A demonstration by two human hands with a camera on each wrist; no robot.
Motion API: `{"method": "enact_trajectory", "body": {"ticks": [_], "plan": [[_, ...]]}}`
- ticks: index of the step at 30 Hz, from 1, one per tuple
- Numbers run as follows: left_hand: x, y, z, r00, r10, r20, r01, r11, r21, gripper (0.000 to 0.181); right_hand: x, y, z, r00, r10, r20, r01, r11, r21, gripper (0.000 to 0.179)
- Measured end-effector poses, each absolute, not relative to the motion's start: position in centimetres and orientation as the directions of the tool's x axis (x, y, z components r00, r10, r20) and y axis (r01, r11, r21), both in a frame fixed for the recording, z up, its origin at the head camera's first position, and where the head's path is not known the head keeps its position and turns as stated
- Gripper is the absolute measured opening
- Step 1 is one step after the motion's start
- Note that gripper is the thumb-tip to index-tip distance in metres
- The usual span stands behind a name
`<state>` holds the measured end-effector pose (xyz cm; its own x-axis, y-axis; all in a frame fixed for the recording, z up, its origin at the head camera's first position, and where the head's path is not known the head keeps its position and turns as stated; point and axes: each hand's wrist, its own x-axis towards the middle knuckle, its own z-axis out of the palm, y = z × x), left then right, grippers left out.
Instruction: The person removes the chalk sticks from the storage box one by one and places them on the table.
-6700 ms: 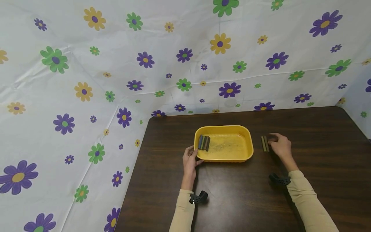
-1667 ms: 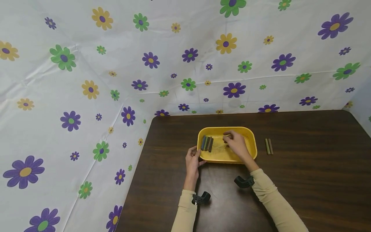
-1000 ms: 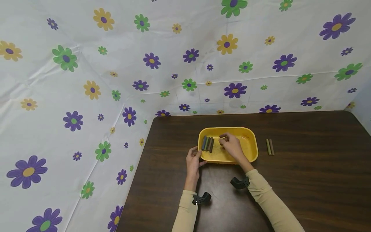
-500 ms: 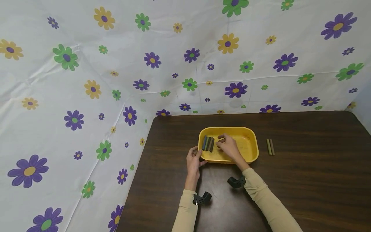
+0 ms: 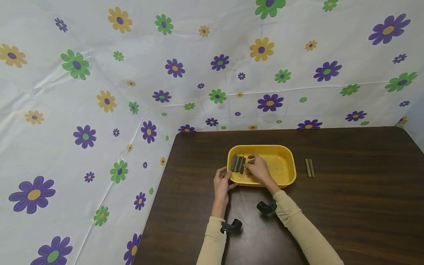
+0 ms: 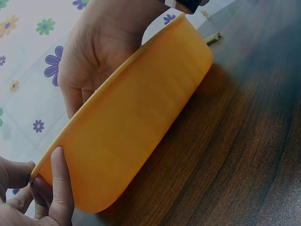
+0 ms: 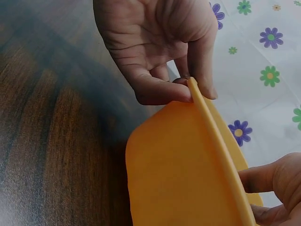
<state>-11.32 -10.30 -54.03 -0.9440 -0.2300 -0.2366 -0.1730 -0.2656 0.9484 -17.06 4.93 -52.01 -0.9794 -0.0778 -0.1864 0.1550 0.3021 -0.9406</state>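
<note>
My left hand (image 5: 221,187) grips the near left corner of a yellow plastic tray (image 5: 281,149); the left wrist view shows its thumb and fingers pinching the rim. Inside, against the left end, a row of several thin sticks (image 5: 236,163), like chalk or pastels in blue, green and brown, lies side by side. My right hand (image 5: 258,169) reaches over the tray's near wall, bent fingertips right at the row's rightmost stick. In the right wrist view, the tray wall hides the tips of the right fingers (image 7: 258,179), so I cannot tell whether they hold a stick.
Two more sticks (image 5: 309,168), one olive and one brownish, lie parallel on the dark wooden table (image 5: 357,191) right of the tray. A white sheet with printed flowers (image 5: 185,44) hangs behind and to the left. Each wrist wears a black camera mount (image 5: 266,207).
My right hand has left the sticks on the table, come into the tray and slid left up to the row. The left hand keeps its grip on the corner.
</note>
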Motion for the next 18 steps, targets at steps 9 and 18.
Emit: {"method": "enact_trajectory", "body": {"ticks": [9,18], "plan": [[-11.3,-10.3,-53.8,-0.950,-0.205,-0.236,-0.176,-0.274,0.946,0.036,-17.4,4.4,-52.5,-0.979,-0.061,-0.197,0.162,0.364,-0.917,0.047],[-10.9,-10.4,-52.3,-0.954,-0.184,-0.237,-0.184,-0.263,0.947,0.037,-17.9,3.8,-52.8,-0.980,-0.061,-0.191,0.149,0.413,-0.898,0.049]]}}
